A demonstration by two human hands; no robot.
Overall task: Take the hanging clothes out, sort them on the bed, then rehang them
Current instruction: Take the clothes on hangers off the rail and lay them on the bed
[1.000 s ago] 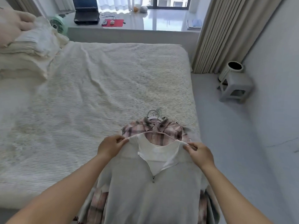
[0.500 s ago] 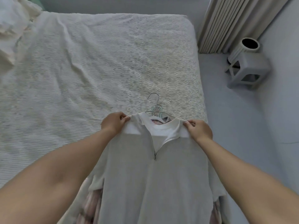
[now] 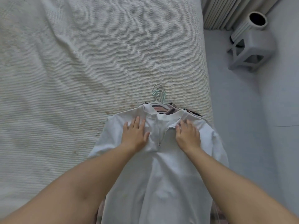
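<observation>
Both hands released collar; left hand (image 3: 135,135), right hand (image 3: 187,135) flat, pressing white shirt (image 3: 161,175).

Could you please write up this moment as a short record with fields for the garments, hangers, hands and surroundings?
top garment: white zip-neck shirt, laid flat on bed
underneath: plaid garment, mostly covered
hangers: hooks stacked past the collar
left hand: flat, pressing shirt beside zip
right hand: on shirt, fingers slightly bent
floor: grey stool by curtain
</observation>
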